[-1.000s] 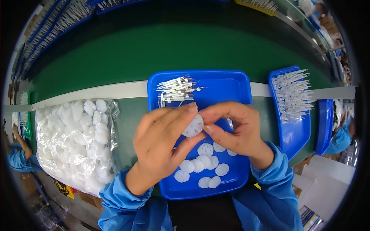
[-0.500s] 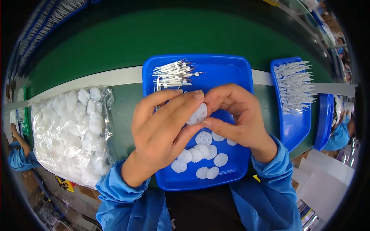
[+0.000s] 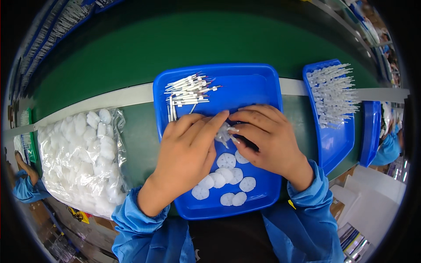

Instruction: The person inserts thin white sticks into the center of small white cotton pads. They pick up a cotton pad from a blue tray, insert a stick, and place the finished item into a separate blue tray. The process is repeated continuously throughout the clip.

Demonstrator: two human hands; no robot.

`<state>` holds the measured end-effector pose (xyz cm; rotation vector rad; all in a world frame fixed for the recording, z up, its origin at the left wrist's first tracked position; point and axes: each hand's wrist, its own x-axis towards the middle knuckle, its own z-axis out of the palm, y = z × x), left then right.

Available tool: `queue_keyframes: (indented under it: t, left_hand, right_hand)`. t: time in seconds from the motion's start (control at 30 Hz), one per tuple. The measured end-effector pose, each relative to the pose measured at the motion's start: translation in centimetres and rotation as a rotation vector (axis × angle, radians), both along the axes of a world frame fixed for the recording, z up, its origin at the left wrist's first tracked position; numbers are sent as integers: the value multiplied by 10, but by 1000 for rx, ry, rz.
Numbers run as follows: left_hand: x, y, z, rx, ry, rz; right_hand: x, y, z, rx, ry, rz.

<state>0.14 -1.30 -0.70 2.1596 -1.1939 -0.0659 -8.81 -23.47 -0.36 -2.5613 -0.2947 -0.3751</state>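
My left hand (image 3: 186, 151) and my right hand (image 3: 267, 138) meet over a blue tray (image 3: 263, 87). Between their fingertips they pinch one small white round disc (image 3: 223, 133), and a thin white stick seems to poke out of it toward my right fingers. Several more white discs (image 3: 226, 179) with notched edges lie in the near half of the tray, under and below my hands. A loose pile of thin white sticks (image 3: 188, 92) with dark tips lies in the tray's far left corner.
A clear plastic bag of white discs (image 3: 83, 158) lies left of the tray. A second blue tray (image 3: 335, 140) with white sticks stands at the right, another blue tray edge (image 3: 370, 131) beyond it. A green belt (image 3: 175, 44) runs behind. Another person's blue sleeve (image 3: 24, 188) shows far left.
Both hands stayed together on the disc over the tray and lowered slightly toward it. The disc is now more hidden between the fingertips.
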Motion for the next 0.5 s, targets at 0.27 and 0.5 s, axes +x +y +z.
queue_keyframes:
  t: [0.27, 0.5]
  left_hand:
    - [0, -2, 7, 41, 0, 6]
    - [1, -5, 1, 49, -79, 28]
  right_hand:
    - [-2, -1, 1, 66, 21, 9]
    - [-8, 4, -7, -45, -25, -20]
